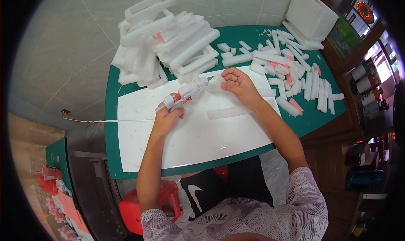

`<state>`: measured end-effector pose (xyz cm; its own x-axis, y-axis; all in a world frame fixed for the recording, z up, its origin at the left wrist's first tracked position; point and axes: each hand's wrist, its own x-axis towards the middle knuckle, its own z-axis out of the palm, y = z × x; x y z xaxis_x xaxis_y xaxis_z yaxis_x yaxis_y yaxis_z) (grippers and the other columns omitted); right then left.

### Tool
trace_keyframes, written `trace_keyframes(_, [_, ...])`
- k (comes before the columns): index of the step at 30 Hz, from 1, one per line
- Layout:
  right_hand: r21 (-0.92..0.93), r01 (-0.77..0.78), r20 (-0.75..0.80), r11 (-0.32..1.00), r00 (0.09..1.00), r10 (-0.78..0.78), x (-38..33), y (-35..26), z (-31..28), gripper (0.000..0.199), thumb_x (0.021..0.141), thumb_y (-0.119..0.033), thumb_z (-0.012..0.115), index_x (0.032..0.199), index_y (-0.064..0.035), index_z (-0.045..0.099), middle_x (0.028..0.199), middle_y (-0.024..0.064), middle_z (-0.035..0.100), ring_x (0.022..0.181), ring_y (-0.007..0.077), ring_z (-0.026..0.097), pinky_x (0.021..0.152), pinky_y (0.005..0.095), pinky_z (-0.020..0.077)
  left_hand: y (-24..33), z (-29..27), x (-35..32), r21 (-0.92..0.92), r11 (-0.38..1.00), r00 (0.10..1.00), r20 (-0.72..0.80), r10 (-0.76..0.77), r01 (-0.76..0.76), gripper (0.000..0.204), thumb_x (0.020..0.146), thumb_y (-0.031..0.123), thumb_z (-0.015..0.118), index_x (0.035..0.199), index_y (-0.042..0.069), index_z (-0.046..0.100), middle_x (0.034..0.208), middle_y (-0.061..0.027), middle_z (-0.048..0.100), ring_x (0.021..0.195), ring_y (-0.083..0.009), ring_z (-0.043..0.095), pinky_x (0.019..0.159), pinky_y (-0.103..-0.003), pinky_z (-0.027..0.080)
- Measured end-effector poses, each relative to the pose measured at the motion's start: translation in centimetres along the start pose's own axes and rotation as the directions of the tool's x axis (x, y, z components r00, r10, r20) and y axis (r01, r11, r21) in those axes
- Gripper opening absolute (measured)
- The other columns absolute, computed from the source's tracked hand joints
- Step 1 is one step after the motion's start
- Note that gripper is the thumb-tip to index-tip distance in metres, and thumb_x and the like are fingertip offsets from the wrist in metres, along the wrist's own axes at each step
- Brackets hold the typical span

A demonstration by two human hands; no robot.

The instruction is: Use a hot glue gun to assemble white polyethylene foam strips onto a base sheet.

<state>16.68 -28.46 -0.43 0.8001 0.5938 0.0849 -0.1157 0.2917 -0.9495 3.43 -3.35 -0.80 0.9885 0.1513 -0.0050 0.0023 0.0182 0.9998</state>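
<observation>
My left hand [170,115] is wrapped round the handle of a white glue gun [185,93] with an orange trigger. Its nozzle points up and to the right, close to a small white foam piece [216,84]. That piece is pinched between the fingers of my right hand [240,85]; whether the nozzle touches it I cannot tell. Below the nozzle, a flat foam strip [228,112] lies on the white board [190,146], its right end near my right wrist. A white cord [105,121] leads from the gun's side leftward to the wall.
Stacked foam frames [145,42] rise at the table's far left. Loose foam offcuts [291,74], some pink, cover the right of the green table [112,144]. A big foam block [312,19] stands at the far right corner. A red stool [130,209] is below the near edge.
</observation>
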Motion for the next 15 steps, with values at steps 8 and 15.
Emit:
trace_keyframes(8, [-0.017, 0.009, -0.032, 1.000, 0.999, -0.010, -0.33, -0.34, 0.76, 0.022, 0.087, -0.001, 0.068, 0.101, -0.0072, 0.052, 0.096, 0.0013, 0.061, 0.091, 0.0071, 0.060, 0.083, 0.0212, 0.0483, -0.31, -0.11, 0.01, -0.003, 1.000, 0.998, 0.056, 0.028, -0.028, 0.037, 0.076, 0.000, 0.059, 0.113, -0.003, 0.059, 0.080, -0.0069, 0.060, 0.069, -0.0153, 0.058, 0.066, -0.029, 0.049])
trace_keyframes(15, [-0.030, 0.009, -0.037, 1.000, 0.999, -0.010, -0.28, 0.28, 0.84, 0.020, 0.087, -0.001, 0.066, 0.101, -0.0066, 0.053, 0.094, 0.0019, 0.061, 0.089, 0.0083, 0.060, 0.083, 0.0215, 0.0488, 0.12, 0.17, -0.16, 0.051, 0.999, 0.996, 0.084, 0.013, -0.017, 0.037, 0.078, 0.003, 0.058, 0.115, -0.002, 0.055, 0.079, -0.0068, 0.059, 0.072, -0.0172, 0.058, 0.070, -0.031, 0.046])
